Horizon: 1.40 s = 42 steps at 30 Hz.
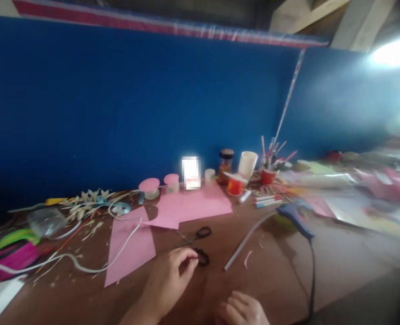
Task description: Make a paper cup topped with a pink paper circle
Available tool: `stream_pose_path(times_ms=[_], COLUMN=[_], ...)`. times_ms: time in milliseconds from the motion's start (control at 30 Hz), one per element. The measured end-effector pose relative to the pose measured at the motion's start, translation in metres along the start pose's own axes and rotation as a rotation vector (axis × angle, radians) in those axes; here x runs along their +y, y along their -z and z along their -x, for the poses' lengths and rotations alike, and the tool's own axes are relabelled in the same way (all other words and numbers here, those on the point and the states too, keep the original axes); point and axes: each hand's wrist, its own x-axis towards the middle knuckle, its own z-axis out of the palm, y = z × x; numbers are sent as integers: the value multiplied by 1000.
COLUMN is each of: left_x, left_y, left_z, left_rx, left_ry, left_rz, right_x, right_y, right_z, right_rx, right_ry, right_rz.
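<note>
My left hand (pixel 171 280) reaches in from the bottom, its thumb and forefinger pinched together at the lower ring of a pair of black-handled scissors (pixel 200 246). The scissors lie on the brown table with their blades toward the back left, partly behind the hand. At the bottom edge is my right hand (pixel 242 310), fingers curled in; whatever they may hold is hidden. A cut pink sheet (pixel 132 253) lies left of the scissors, and larger pink paper (pixel 196 205) lies behind them. Right of the scissors a glue stick (pixel 242 243) runs from a blue glue gun (pixel 296 219).
Pink-topped cups (pixel 149 187), a lidded jar (pixel 226 164), a red cup of pens (pixel 269 174) and markers (pixel 266 202) line the back. A white cord (pixel 74 264) crosses the left side near a magenta tape roll (pixel 13 259). Blurred papers (pixel 358 207) pile up at right.
</note>
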Motion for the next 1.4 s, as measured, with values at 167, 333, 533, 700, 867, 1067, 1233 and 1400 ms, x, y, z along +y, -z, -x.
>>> stream_pose_path(times_ms=[167,333,533,700,867,1067,1233,1400], left_x=[-6,-12,-17,-24,-30,-39,-44,-51], left_y=[10,7,7,11,11,-4,-13,-14], left_z=[-19,-36,-55,-77,-109,-150,-165,-171], left_rx=[7,8,20,13,-43,-79,-46,-5], left_ry=[116,173,237,235,218,307,395,446], left_rz=[-235,-323,-435,-474,-476,-433,-323,-160], right_x=[-5,-5,12,25,30,28,31,36], right_y=[6,16,24,1,-12,-3,-1,5], right_z=[1,-6,-75,-113,-108,-107,-109,-109], right_rx=[-14,-129,-455,-704,-825,-842,-883,-911], right_ry=[-44,-69,-165,-202,-185,-202,-206,-206], right_rz=[-42,-137,-29,155,291,327,342,355])
